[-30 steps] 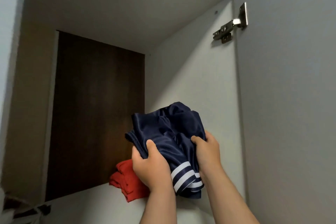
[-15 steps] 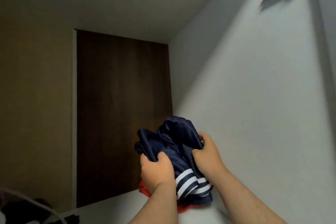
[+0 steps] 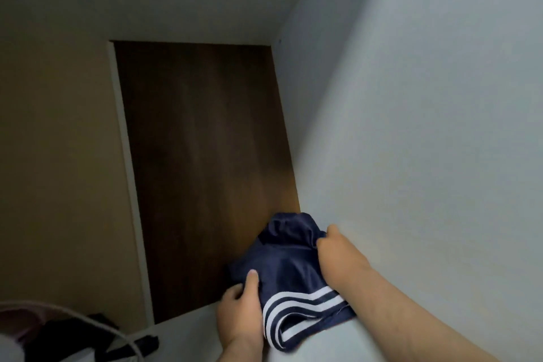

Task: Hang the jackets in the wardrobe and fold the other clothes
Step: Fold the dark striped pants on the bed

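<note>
**Striped shorts pressed into the wardrobe corner**

Has brought the navy shorts [image 3: 293,270] down since a second ago: then held up bunched above a red garment, now spread flatter on the white shelf [image 3: 182,332] (no red showing any more) and pushed deeper, up to the side wall [image 3: 411,156]. Grips the near left edge with the left hand [image 3: 238,320], thumb [image 3: 252,281] laid on top, other fingers curled below it at the edge. Pinches the far bunched end with the right hand [image 3: 338,253], fingers curled tight into the fabric. Lies between the two sets of fingers, white-striped hem just right of the left ones and below the right wrist. Runs lengthwise from that hem, pointing back toward the person, to the crumpled end nearest the dark back panel [image 3: 205,156].
</note>
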`<state>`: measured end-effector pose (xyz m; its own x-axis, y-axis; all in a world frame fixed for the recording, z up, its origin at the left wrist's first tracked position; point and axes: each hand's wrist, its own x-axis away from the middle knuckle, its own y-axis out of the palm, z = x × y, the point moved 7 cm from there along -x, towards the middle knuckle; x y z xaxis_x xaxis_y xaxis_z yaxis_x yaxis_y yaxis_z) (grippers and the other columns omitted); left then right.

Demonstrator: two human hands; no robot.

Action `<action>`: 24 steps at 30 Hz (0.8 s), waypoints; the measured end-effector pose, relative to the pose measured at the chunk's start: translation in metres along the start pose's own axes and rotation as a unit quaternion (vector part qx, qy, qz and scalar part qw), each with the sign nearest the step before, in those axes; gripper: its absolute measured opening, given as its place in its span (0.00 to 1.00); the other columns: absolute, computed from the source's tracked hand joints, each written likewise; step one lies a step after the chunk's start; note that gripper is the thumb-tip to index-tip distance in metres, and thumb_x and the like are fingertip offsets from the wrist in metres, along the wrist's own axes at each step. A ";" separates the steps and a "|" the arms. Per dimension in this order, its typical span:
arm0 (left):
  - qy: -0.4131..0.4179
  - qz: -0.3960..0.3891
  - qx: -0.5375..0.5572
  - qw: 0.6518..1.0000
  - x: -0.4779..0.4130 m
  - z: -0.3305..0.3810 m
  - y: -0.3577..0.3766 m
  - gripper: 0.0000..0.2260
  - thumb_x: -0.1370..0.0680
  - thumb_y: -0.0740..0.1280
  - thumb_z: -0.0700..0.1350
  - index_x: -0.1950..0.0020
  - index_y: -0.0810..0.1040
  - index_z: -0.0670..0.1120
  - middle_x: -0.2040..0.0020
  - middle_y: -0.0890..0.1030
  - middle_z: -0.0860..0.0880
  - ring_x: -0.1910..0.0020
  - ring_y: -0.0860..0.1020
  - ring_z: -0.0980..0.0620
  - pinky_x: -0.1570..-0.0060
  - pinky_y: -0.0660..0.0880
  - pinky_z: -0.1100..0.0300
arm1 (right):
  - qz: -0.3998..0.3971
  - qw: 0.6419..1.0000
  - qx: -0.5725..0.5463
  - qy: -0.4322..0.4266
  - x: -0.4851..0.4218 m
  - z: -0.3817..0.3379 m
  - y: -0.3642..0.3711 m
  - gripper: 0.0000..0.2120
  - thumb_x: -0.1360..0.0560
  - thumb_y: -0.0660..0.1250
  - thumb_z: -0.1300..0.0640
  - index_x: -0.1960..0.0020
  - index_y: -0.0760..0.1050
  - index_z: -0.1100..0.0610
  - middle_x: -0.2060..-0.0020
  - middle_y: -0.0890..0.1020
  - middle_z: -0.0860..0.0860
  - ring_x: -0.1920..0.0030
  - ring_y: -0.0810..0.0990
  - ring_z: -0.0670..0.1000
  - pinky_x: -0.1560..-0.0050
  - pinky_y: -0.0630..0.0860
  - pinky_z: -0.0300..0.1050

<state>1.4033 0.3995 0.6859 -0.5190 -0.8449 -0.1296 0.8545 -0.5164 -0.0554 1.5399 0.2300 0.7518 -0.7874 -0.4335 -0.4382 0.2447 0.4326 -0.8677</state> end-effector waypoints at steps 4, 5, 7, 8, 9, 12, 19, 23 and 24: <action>-0.005 -0.079 -0.052 0.995 0.015 -0.004 0.018 0.34 0.29 0.76 0.54 0.26 0.69 0.46 0.29 0.74 0.45 0.31 0.72 0.43 0.32 0.68 0.52 | 0.056 0.995 0.031 -0.077 -0.004 -0.014 -0.002 0.16 0.21 0.59 0.62 0.33 0.68 0.59 0.37 0.70 0.55 0.36 0.71 0.56 0.41 0.71 0.45; 0.000 -0.081 -0.067 0.994 0.017 -0.003 0.019 0.35 0.28 0.75 0.52 0.24 0.66 0.47 0.27 0.72 0.46 0.30 0.71 0.44 0.30 0.67 0.53 | 0.053 0.992 0.015 -0.113 -0.007 -0.018 0.000 0.16 0.20 0.58 0.61 0.32 0.69 0.58 0.33 0.70 0.55 0.33 0.70 0.56 0.39 0.70 0.46; 0.016 -0.085 -0.085 0.993 0.015 -0.001 0.022 0.34 0.25 0.73 0.48 0.22 0.63 0.48 0.24 0.68 0.47 0.27 0.67 0.45 0.27 0.64 0.51 | -0.009 0.988 0.004 -0.153 -0.014 -0.021 0.010 0.20 0.16 0.54 0.56 0.25 0.66 0.56 0.24 0.64 0.54 0.25 0.63 0.56 0.28 0.64 0.46; 0.024 -0.088 -0.094 0.991 0.014 0.000 0.024 0.33 0.23 0.71 0.46 0.21 0.61 0.48 0.23 0.65 0.47 0.25 0.65 0.45 0.26 0.62 0.51 | -0.044 0.988 -0.009 -0.145 -0.018 -0.019 0.017 0.22 0.15 0.51 0.54 0.22 0.62 0.55 0.22 0.60 0.54 0.22 0.58 0.54 0.25 0.58 0.46; 0.032 -0.086 -0.111 0.990 0.014 0.002 0.025 0.33 0.22 0.70 0.44 0.20 0.59 0.47 0.21 0.62 0.47 0.23 0.62 0.46 0.25 0.59 0.51 | -0.073 0.989 -0.031 -0.126 -0.021 -0.016 0.024 0.23 0.15 0.49 0.51 0.21 0.59 0.54 0.20 0.57 0.53 0.21 0.55 0.53 0.24 0.53 0.44; 0.066 -0.040 -0.162 0.984 0.014 0.005 0.021 0.32 0.22 0.69 0.42 0.20 0.58 0.47 0.19 0.55 0.46 0.21 0.57 0.46 0.24 0.55 0.52 | -0.131 0.981 -0.127 -0.065 -0.019 -0.007 0.045 0.27 0.16 0.46 0.42 0.20 0.58 0.52 0.20 0.57 0.51 0.21 0.54 0.50 0.24 0.49 0.43; 0.099 0.007 -0.201 0.974 0.035 0.013 0.015 0.24 0.21 0.60 0.61 0.27 0.70 0.54 0.25 0.69 0.51 0.29 0.70 0.49 0.35 0.68 0.55 | -0.103 0.975 -0.194 -0.046 -0.008 0.001 0.052 0.28 0.19 0.53 0.38 0.23 0.64 0.50 0.23 0.63 0.48 0.24 0.61 0.50 0.29 0.56 0.41; 0.137 -0.038 -0.246 0.959 0.031 0.011 0.032 0.40 0.22 0.67 0.56 0.19 0.46 0.50 0.20 0.57 0.47 0.23 0.59 0.46 0.27 0.63 0.51 | -0.053 0.987 -0.121 -0.092 -0.022 -0.005 0.034 0.23 0.18 0.53 0.47 0.25 0.66 0.52 0.24 0.65 0.51 0.26 0.65 0.51 0.26 0.61 0.45; 0.134 -0.040 -0.258 0.956 0.027 0.009 0.033 0.40 0.21 0.66 0.53 0.19 0.42 0.52 0.19 0.53 0.46 0.22 0.57 0.46 0.26 0.62 0.50 | -0.028 0.989 -0.095 -0.106 -0.022 -0.006 0.031 0.23 0.17 0.52 0.48 0.24 0.64 0.52 0.23 0.63 0.51 0.25 0.62 0.52 0.25 0.59 0.45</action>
<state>1.4169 0.3583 0.6891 -0.6179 -0.7044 -0.3494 0.7446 -0.3813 -0.5479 1.5616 0.2577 0.7360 -0.6560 -0.6080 -0.4471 0.0767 0.5356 -0.8409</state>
